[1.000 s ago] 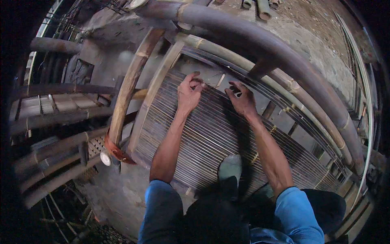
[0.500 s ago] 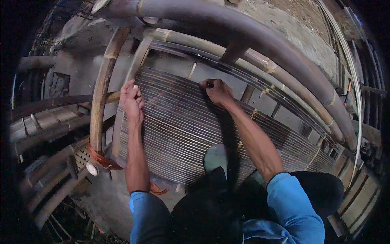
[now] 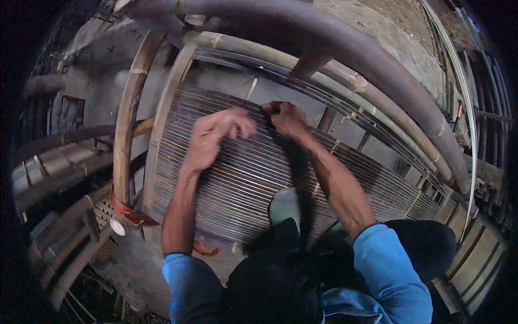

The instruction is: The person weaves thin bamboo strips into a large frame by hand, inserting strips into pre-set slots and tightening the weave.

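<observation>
A panel of thin parallel bamboo slats (image 3: 245,183) lies within a bamboo frame in front of me. My right hand (image 3: 288,120) is closed at the panel's far edge, its fingers pinched together; whatever they grip is too dark and small to make out. Over the panel's left part hangs my left hand (image 3: 218,137), bent toward the right hand, its fingers smeared by motion. A foot in a pale green covering (image 3: 285,206) rests on the slats near the panel's near edge.
A thick dark bamboo pole (image 3: 302,24) arches across the far side, with a paler pole (image 3: 372,89) below it. At left an upright bamboo post (image 3: 129,116) has an orange-red strip (image 3: 132,215) tied near its foot. Bamboo benches (image 3: 67,210) stand farther left.
My left hand has left the panel's left edge and swung right toward the right hand. The right hand has stayed closed at the far edge. The view has shifted slightly.
</observation>
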### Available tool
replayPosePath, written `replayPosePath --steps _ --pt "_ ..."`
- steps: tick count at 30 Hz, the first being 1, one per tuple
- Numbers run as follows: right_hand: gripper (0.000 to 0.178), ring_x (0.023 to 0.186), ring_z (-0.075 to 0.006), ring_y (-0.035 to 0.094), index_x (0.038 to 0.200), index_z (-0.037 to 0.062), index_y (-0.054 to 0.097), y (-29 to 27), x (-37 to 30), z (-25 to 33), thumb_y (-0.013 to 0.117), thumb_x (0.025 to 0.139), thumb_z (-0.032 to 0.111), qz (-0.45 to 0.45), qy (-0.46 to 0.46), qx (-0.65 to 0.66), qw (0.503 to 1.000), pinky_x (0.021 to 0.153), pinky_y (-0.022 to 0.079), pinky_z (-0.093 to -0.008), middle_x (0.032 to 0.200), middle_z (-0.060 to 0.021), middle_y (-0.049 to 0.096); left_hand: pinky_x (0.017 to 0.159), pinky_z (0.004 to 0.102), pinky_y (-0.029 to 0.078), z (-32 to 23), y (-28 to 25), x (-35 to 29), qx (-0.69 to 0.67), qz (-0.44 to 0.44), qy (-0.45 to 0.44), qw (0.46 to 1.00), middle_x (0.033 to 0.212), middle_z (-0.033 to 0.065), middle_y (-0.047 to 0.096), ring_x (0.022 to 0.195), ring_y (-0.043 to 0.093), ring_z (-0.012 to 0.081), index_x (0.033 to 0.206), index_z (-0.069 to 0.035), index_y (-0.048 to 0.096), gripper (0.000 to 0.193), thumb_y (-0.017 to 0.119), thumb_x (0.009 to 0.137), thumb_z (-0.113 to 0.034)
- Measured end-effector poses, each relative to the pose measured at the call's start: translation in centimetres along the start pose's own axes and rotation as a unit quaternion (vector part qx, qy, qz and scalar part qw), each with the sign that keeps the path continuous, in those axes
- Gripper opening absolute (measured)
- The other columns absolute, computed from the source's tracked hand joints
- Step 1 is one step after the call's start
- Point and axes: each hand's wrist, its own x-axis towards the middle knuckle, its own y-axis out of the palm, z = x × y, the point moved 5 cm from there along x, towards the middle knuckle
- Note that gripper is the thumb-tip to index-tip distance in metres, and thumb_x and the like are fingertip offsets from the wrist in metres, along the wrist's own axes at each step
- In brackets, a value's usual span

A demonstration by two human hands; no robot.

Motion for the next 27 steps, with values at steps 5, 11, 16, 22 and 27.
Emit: replayPosePath --steps 5,11,16,22,27 --pt "0.042 0.118 -0.0377 0.059 0.121 0.0168 0.067 -1.9 0.9 -2.2 0.058 0.091 0.045 -0.014 -0.027 -0.010 0.999 0.098 0.047 -0.0471 0.124 -0.0165 0.064 0.068 0.0313 0.047 11.8 -13.7 -2.1 -0.311 -0.165 -0.164 0.922 0.075 0.0079 0.062 0.068 0.058 0.0190 0.081 -0.003 0.057 0.039 0.047 0.107 -0.031" --pt "0.037 0.098 -0.0311 0.062 0.114 0.0089 0.065 -9.4 -6.4 -4.1 0.075 0.078 0.013 -0.325 -0.304 -0.131 0.886 0.085 0.049 -0.0433 0.109 -0.0092 0.062 0.071 0.0369 0.053 9.5 -13.2 -4.4 -0.127 -0.368 -0.211 0.897 0.095 0.0103 0.065 0.070 0.062 0.0210 0.081 -0.004 0.056 0.038 0.052 0.104 -0.034" --pt "0.032 0.101 -0.0271 0.062 0.116 0.0141 0.062 -10.6 -6.6 -7.8 0.068 0.085 0.015 -0.305 -0.293 -0.268 0.865 0.083 0.050 -0.0400 0.111 -0.0056 0.062 0.064 0.0368 0.052 10.4 -19.1 -7.9 0.189 -0.253 -0.327 0.891 0.075 0.0095 0.069 0.069 0.066 0.0251 0.085 -0.005 0.064 0.034 0.056 0.101 -0.034" --pt "0.034 0.104 -0.0266 0.064 0.119 0.0154 0.062 -11.8 -7.0 -6.0 0.062 0.085 0.018 -0.230 -0.271 -0.319 0.878 0.078 0.054 -0.0441 0.111 -0.0071 0.061 0.071 0.0417 0.052 10.0 -21.8 -8.5 0.649 -0.152 -0.213 0.714 0.076 0.0193 0.068 0.073 0.068 0.0282 0.089 -0.001 0.068 0.033 0.067 0.091 -0.034" --pt "0.030 0.101 -0.0317 0.064 0.118 0.0119 0.061 -12.1 -9.1 -9.8 0.061 0.089 0.022 -0.030 -0.260 -0.367 0.893 0.078 0.054 -0.0455 0.107 -0.0124 0.062 0.070 0.0404 0.051 4.2 -17.9 -9.0 0.533 -0.309 -0.161 0.771 0.082 0.0191 0.069 0.074 0.067 0.0277 0.091 0.000 0.068 0.031 0.070 0.090 -0.031"
